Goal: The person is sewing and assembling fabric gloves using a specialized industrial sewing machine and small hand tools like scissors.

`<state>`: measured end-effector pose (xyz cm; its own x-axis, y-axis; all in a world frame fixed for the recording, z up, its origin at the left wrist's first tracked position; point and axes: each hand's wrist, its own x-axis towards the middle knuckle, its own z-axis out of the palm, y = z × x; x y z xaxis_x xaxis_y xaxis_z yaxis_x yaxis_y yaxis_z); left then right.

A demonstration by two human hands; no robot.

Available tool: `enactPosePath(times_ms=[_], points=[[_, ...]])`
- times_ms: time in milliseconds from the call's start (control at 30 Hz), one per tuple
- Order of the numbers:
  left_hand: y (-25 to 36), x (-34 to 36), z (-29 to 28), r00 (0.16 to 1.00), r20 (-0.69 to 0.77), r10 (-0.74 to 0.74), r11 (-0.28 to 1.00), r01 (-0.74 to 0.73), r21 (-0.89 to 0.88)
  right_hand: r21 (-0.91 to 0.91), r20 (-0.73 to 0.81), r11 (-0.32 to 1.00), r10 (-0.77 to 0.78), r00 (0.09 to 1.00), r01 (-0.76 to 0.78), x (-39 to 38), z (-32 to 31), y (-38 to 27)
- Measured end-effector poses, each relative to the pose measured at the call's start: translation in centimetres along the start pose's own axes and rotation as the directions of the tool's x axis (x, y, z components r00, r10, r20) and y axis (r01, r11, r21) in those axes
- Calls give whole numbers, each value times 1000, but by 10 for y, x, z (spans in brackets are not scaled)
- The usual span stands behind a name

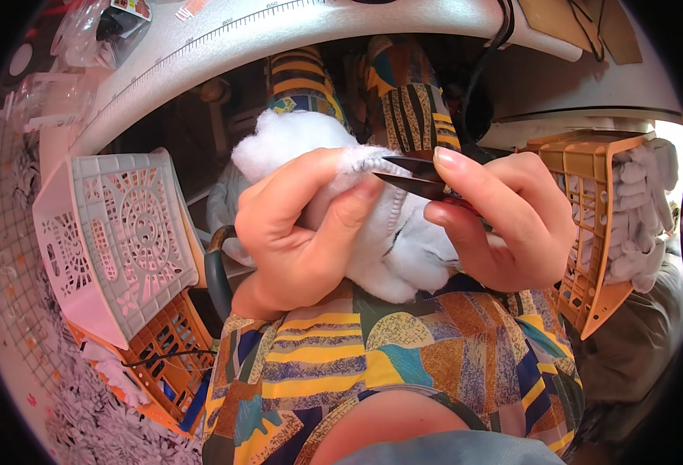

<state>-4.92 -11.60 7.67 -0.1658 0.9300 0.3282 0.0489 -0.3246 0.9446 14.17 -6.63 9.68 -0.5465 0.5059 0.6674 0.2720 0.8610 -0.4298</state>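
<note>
I see the left hand (pixel 302 225) pinching the top edge of a white stuffed piece (pixel 376 248). The thumb and first finger press on it, and the other fingers curl in behind. The white piece is in front of the body, over the lap, and it hangs down below both hands. A big puff of white fluff (pixel 295 136) sits just past the left hand, on the far side. A line of grey stitches (pixel 396 208) runs down the white piece.

I see the right hand (pixel 512 217) holding a pair of black snips (pixel 415 184) between its thumb and fingers. The two blades are a little apart. They point left, and their tips are right by the stitched edge and the left fingertips. The back part of the snips is hidden by the right hand.

Bright patchwork cloth (pixel 403 333) covers the lap. In front of me is a pale bench (pixel 279 35) with ruler marks along its edge. A white basket (pixel 136 225) stands tilted on the left, with an orange basket (pixel 175 333) under it. On the right, a yellow-orange basket (pixel 602 240) holds lots of soft white pieces (pixel 639 209). A black cord (pixel 485 70) hangs by the bench.
</note>
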Motion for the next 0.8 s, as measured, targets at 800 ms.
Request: enactPosePath(times_ms=[800], points=[[-9,-1,2,992,101,77,995,-84,59,512,73,789,353,933,-339,11,28,8]])
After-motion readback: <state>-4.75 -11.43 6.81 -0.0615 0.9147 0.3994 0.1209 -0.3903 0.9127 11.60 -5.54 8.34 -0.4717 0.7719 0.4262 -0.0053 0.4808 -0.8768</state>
